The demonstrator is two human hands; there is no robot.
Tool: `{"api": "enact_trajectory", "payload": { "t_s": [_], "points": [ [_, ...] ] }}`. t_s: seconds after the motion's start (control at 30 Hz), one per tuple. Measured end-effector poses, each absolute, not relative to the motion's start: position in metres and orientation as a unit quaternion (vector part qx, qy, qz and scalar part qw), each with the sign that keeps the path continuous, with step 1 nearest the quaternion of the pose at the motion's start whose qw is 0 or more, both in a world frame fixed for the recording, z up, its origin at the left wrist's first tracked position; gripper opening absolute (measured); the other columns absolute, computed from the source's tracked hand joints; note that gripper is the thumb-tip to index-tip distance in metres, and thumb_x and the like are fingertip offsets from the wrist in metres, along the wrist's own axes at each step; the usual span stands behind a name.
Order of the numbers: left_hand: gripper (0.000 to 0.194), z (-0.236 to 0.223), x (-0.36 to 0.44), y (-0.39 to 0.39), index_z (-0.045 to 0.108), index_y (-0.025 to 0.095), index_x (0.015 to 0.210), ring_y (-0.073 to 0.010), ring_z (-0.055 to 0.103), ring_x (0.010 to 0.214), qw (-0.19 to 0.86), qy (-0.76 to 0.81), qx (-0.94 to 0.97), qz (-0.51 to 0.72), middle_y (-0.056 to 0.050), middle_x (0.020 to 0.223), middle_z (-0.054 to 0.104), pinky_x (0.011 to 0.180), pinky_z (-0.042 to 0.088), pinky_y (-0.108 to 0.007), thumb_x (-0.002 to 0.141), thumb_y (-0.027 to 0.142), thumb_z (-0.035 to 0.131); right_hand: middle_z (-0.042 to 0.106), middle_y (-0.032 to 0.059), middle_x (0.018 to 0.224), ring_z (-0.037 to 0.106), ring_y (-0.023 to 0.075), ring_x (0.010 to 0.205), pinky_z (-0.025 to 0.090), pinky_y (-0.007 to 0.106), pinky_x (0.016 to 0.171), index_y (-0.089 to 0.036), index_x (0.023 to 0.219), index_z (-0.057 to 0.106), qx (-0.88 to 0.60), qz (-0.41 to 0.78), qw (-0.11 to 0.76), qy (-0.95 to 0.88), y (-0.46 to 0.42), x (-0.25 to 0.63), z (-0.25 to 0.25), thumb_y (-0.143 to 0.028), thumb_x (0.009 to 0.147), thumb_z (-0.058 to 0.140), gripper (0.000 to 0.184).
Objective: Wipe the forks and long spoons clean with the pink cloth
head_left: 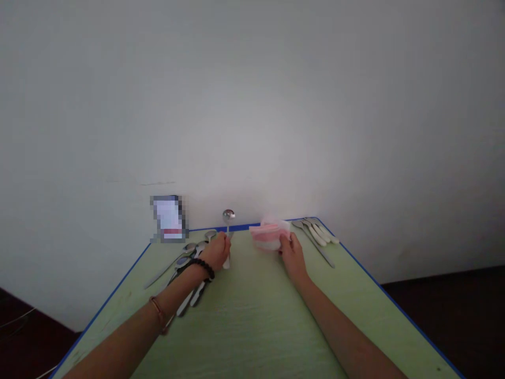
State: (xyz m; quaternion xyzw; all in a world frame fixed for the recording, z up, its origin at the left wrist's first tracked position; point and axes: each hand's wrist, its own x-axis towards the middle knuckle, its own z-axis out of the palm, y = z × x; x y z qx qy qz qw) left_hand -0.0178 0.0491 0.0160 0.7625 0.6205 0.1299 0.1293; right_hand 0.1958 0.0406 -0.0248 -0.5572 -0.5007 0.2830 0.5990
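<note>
My left hand (216, 252) is closed around the pale handle of a spoon (229, 215), whose shiny bowl points up toward the wall. In my right hand (293, 259), pinched between thumb and fingers, is a thin pink-and-white cloth (269, 237), slightly blurred. Several spoons (190, 247) and other cutlery with dark or metal handles lie on the table under and beside my left wrist, partly hidden by the forearm. Right of the cloth lie several forks with white handles (320, 235) and a long all-metal piece (315, 242), probably a fork or spoon.
The light green table (244, 326) has a blue edge and stands against a grey-white wall (252, 116). A blurred-out phone-like screen (169, 217) leans at the back left corner. Dark floor (453, 300) shows on both sides.
</note>
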Motion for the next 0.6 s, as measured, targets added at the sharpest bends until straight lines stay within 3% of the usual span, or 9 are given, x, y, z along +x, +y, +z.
{"api": "enact_trajectory", "payload": {
  "t_s": [0.07, 0.13, 0.17, 0.27, 0.43, 0.6],
  "points": [
    [0.025, 0.012, -0.016, 0.038, 0.054, 0.014, 0.108, -0.0150, 0.061, 0.077, 0.210, 0.605, 0.746, 0.186, -0.005, 0.097, 0.061, 0.067, 0.052, -0.032, 0.090, 0.030, 0.050, 0.053, -0.0015, 0.067, 0.047, 0.0139, 0.062, 0.040, 0.024, 0.057, -0.017, 0.078, 0.052, -0.523, 0.360, 0.633, -0.442, 0.043, 0.197, -0.027, -0.038, 0.072, 0.047, 0.022],
    [0.027, 0.006, -0.012, 0.026, 0.048, 0.015, 0.102, -0.0115, 0.058, 0.050, 0.281, 0.581, 0.726, 0.238, 0.003, 0.060, 0.058, 0.049, 0.048, -0.023, 0.096, 0.028, 0.025, 0.056, -0.0007, 0.068, 0.049, 0.0140, 0.063, 0.042, 0.024, 0.059, -0.016, 0.078, 0.053, -0.488, 0.424, 0.654, -0.392, 0.044, 0.196, -0.028, -0.034, 0.065, 0.052, 0.022],
    [0.026, 0.002, -0.010, 0.021, 0.045, 0.017, 0.099, -0.0115, 0.056, 0.043, 0.314, 0.568, 0.714, 0.262, 0.006, 0.052, 0.053, 0.042, 0.044, -0.021, 0.095, 0.029, 0.021, 0.056, -0.0007, 0.067, 0.050, 0.0141, 0.063, 0.043, 0.025, 0.060, -0.016, 0.076, 0.053, -0.475, 0.447, 0.658, -0.376, 0.043, 0.194, -0.028, -0.032, 0.063, 0.053, 0.021],
    [0.018, -0.009, -0.003, 0.011, 0.037, 0.021, 0.090, -0.0112, 0.051, 0.035, 0.391, 0.531, 0.677, 0.327, 0.010, 0.047, 0.045, 0.033, 0.035, -0.018, 0.091, 0.030, 0.022, 0.056, -0.0017, 0.063, 0.052, 0.0141, 0.059, 0.046, 0.028, 0.061, -0.017, 0.071, 0.051, -0.458, 0.482, 0.657, -0.355, 0.039, 0.188, -0.024, -0.030, 0.059, 0.051, 0.018],
    [0.014, -0.019, 0.002, 0.006, 0.034, 0.022, 0.088, -0.0075, 0.044, 0.032, 0.468, 0.487, 0.619, 0.401, 0.012, 0.050, 0.039, 0.034, 0.032, -0.017, 0.086, 0.035, 0.029, 0.056, -0.0021, 0.059, 0.055, 0.0142, 0.060, 0.050, 0.032, 0.065, -0.017, 0.068, 0.051, -0.413, 0.586, 0.625, -0.308, 0.037, 0.178, -0.018, -0.024, 0.057, 0.052, 0.013],
    [0.021, -0.021, -0.004, 0.010, 0.036, 0.021, 0.088, -0.0045, 0.037, 0.031, 0.510, 0.473, 0.567, 0.440, 0.014, 0.051, 0.032, 0.034, 0.026, -0.016, 0.084, 0.042, 0.033, 0.060, -0.0010, 0.061, 0.056, 0.0140, 0.056, 0.048, 0.027, 0.058, -0.016, 0.073, 0.054, -0.429, 0.551, 0.562, -0.443, 0.045, 0.174, -0.023, -0.024, 0.062, 0.049, 0.014]
  ]
}}
